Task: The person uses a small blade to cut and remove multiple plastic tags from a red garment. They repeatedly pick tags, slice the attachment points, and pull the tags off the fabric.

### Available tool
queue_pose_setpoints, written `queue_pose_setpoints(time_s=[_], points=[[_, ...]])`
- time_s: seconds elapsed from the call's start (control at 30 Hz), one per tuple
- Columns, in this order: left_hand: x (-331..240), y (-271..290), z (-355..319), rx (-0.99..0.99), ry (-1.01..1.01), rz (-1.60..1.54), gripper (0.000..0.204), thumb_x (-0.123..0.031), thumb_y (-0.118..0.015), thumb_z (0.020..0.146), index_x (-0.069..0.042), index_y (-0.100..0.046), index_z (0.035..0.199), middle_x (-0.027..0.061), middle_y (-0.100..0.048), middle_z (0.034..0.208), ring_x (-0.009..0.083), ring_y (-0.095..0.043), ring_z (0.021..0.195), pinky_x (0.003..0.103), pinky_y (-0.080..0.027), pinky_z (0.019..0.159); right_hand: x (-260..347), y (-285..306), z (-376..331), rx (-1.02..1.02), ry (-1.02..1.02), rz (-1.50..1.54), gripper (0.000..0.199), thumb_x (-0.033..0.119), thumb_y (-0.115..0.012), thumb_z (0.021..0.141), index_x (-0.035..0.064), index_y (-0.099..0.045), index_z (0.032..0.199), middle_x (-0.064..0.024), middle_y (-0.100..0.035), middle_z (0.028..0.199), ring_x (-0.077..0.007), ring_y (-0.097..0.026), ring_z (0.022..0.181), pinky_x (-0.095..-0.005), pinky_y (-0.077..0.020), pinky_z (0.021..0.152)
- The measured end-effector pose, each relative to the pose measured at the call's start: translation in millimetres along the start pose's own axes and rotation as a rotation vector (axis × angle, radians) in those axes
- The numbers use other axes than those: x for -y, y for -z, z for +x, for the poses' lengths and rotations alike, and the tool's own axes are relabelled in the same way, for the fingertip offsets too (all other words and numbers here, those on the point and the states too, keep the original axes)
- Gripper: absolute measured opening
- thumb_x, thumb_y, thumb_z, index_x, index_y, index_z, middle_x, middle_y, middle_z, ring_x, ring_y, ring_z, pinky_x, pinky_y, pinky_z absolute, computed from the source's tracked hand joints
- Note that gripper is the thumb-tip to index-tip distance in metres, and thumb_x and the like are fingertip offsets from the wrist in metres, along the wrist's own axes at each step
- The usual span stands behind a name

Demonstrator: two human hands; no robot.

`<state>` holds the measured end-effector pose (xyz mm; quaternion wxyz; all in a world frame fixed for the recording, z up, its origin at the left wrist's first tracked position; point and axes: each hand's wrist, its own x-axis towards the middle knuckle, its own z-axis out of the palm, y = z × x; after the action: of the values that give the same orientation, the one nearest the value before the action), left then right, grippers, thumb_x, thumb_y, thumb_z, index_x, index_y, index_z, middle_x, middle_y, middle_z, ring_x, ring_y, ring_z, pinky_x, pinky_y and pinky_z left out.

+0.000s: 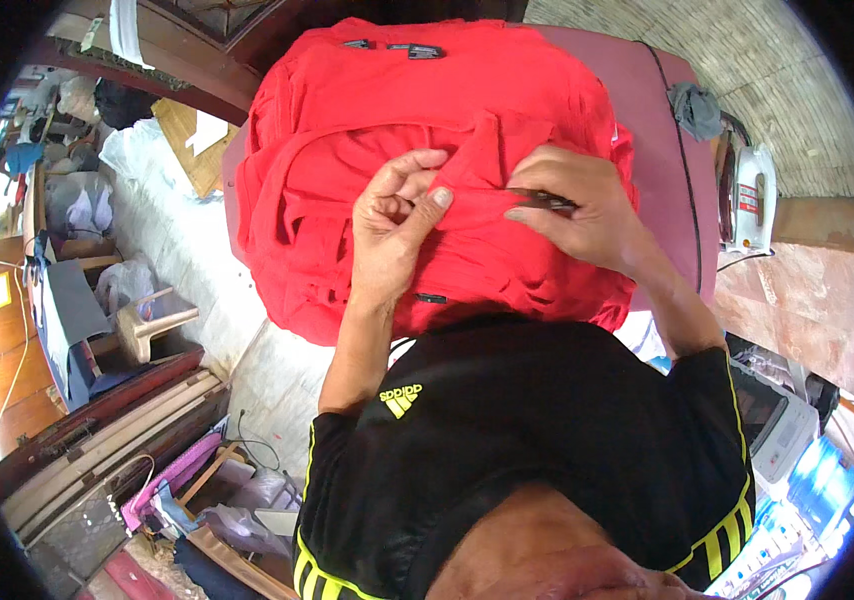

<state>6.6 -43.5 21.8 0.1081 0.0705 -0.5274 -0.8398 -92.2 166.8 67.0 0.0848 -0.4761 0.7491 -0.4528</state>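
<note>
A heap of red garments (347, 95) lies in front of me on a mauve padded table (669, 190). Small dark labels (425, 52) show near its far edge. My left hand (392, 215) pinches a raised fold of the red cloth between thumb and fingers. In my right hand (587, 205) is a small dark pointed tool (547, 198) that looks like thread snips. Its tip meets the same fold, just right of my left thumb. The right fingers hide most of the tool, so I cannot tell whether its blades are apart.
To the right stands a white handled appliance (752, 200), perhaps an iron, beside a grey cloth (695, 110). A dark cord (685, 150) crosses the table's right side. On the left floor are a small wooden stool (142, 330), plastic bags (127, 285) and stacked boards (117, 430).
</note>
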Motion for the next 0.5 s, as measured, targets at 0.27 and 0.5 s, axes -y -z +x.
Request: queue_pose_setpoints(time_s=[0.27,0.5], points=[[4.2,-8.5,-0.7,0.188,-0.198,0.177,0.051,0.009,-0.067,0.087,0.001,-0.054,0.135,0.0053,-0.065,0.112,0.0067,-0.058,0.098,0.022,-0.048,0.085,-2.5,12.4,-2.2,-0.095,-0.152,0.348,0.027,0.001,-0.076,0.085,0.0012,-0.066,0.11,-0.001,-0.069,0.103,-0.0061,-0.063,0.091,-0.0212,-0.0505,0.078],[-4.1,-16.2,14.8,0.309,-0.255,0.664,0.031,0.001,-0.079,0.08,0.001,-0.071,0.11,0.0054,-0.067,0.099,0.0136,-0.06,0.097,0.027,-0.047,0.088,-14.5,4.3,-3.2,-0.015,-0.254,0.41,0.022,0.008,-0.077,0.085,0.0021,-0.069,0.104,0.0027,-0.065,0.088,-0.0032,-0.055,0.077,-0.0205,-0.0431,0.066]])
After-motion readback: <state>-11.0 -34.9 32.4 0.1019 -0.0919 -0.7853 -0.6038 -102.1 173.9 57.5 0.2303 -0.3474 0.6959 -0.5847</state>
